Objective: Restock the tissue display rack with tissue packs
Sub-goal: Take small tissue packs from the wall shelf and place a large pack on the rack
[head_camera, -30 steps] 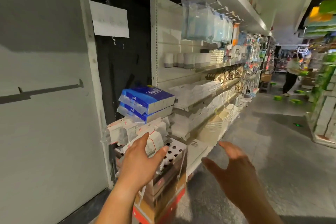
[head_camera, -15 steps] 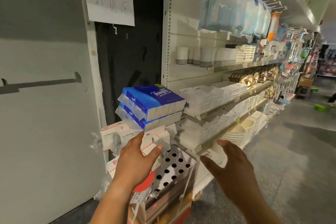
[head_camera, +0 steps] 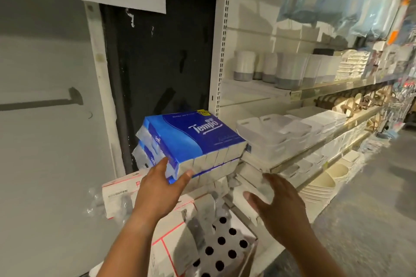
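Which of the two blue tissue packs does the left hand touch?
The upper blue Tempo pack: the left hand touches its near corner. The lower blue pack lies beneath, mostly hidden.

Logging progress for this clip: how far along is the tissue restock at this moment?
Done: two blue Tempo packs sit stacked atop white-and-red tissue packs on the display rack. In hand: the left hand touches the blue stack's near corner with thumb and fingers spread; the right hand hovers open beside it, holding nothing. Left: seemingly squaring the stack; further packs aren't visible.
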Demonstrator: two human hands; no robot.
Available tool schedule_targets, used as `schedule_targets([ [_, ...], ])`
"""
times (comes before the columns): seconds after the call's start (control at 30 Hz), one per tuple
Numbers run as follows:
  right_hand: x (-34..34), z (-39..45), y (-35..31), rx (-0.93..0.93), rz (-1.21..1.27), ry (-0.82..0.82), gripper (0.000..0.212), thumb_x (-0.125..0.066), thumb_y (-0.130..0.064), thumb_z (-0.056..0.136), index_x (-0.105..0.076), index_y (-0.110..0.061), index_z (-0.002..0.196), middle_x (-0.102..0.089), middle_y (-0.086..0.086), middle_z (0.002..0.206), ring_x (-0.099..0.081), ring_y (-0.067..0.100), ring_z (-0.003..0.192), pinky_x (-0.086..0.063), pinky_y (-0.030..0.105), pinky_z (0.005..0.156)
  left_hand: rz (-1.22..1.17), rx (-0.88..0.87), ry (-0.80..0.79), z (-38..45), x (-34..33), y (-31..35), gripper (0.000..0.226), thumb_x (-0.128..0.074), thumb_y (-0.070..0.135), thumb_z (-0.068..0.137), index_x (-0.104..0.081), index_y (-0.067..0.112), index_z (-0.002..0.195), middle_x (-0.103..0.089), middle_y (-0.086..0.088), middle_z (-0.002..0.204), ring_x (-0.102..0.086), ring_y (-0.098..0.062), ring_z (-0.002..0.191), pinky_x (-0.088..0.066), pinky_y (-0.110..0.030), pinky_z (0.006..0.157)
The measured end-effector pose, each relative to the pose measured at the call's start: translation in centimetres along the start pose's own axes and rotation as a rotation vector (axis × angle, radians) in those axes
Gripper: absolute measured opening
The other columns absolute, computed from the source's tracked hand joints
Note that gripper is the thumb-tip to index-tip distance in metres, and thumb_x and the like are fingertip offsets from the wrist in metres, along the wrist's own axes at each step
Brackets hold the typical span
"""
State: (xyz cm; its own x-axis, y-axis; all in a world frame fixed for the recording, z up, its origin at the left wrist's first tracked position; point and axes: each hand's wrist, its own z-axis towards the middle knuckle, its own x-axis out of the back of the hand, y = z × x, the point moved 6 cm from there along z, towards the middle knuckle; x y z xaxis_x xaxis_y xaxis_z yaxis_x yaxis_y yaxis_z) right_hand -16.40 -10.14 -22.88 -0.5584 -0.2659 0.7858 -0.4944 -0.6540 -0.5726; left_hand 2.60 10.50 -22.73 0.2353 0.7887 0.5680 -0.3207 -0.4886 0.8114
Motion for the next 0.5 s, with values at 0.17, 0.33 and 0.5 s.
schedule_targets([
  [0.17,-3.1,8.8,-2.2,0.068,0.028,-0.03,0.072,-0.067,-0.058,0.088,-0.043,-0.027,0.148,-0.048,-0.004,0.148,-0.042,0.018,0.138,-0.032,0.044,0.115,-0.029,0.065,0.027,6.9,-0.6,-1.0,0.076,-0.054,0.074,0.084,-0.039,0.035,0.147,-0.057,0.004,0.146,-0.06,-0.028,0.128,-0.055,-0.054,0.102],
  [0.33,-7.8,18.6,-2.1,0.099,0.08,-0.081,0.079,-0.066,-0.072,0.076,-0.045,-0.033,0.141,-0.055,-0.006,0.14,-0.051,0.021,0.132,-0.046,0.051,0.106,-0.069,0.133,0.065,13.5,-2.4,-1.5,0.061,-0.059,0.061,0.095,-0.04,0.031,0.145,-0.057,0.003,0.145,-0.06,-0.03,0.129,-0.053,-0.051,0.102],
  [0.5,-10.7,28.4,-1.9,0.122,-0.011,-0.173,0.084,-0.063,-0.075,0.079,-0.045,-0.027,0.145,-0.055,0.0,0.142,-0.054,0.024,0.128,-0.048,0.046,0.105,-0.156,0.27,0.098,19.9,-5.4,-4.9,0.093,-0.064,0.082,0.074,-0.04,0.026,0.144,-0.055,-0.002,0.147,-0.06,-0.032,0.127,-0.055,-0.056,0.102],
])
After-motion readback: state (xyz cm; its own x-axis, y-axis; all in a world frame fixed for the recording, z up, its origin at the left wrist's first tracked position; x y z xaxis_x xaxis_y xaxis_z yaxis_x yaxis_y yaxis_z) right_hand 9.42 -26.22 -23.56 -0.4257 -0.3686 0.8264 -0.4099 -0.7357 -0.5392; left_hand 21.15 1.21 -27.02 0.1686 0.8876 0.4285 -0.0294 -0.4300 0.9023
